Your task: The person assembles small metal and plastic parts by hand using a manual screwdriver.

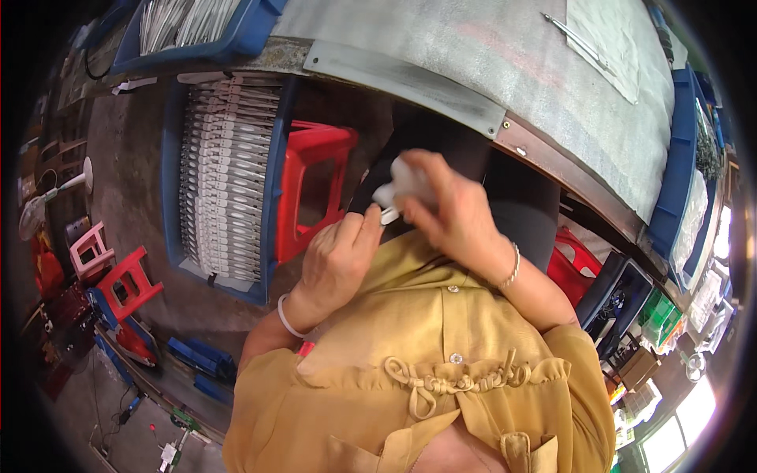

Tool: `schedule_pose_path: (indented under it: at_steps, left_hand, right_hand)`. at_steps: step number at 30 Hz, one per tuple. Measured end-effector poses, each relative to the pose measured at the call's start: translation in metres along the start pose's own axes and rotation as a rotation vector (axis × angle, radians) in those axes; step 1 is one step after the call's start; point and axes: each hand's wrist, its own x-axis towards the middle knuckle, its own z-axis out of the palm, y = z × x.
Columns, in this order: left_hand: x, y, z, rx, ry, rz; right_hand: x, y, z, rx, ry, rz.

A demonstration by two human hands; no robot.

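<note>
My left hand (337,260) is closed in a pinch on a small shiny metal piece (389,215) above my lap. Most of that piece is covered by fingers, so its kind does not show. A wad of white cloth (412,183), smeared by motion, is gripped in my right hand (457,206). The cloth lies right against the metal piece's far end. To the left, a blue crate (270,236) holds rows of slim metal pieces (229,173) with pale oval middles, stacked closely.
A red stool (317,135) stands beneath the crate's right side. Ahead is a grey-covered workbench (441,39) with a metal edge strip; a pair of tweezers (574,37) lies on a pale sheet there. Blue bins sit at the bench's left (248,35) and right (680,165).
</note>
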Motion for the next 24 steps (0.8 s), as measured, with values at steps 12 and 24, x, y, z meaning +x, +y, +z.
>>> schedule_pose_path:
  at_steps: [12, 24]
  left_hand:
    - [-0.007, -0.006, -0.002, -0.024, 0.029, -0.028]
    - [-0.008, -0.020, -0.010, -2.103, -0.639, -1.103]
  right_hand:
    - [0.000, 0.007, -0.021, 0.258, 0.077, 0.241]
    - [-0.012, -0.021, -0.023, 0.011, -0.049, -0.234]
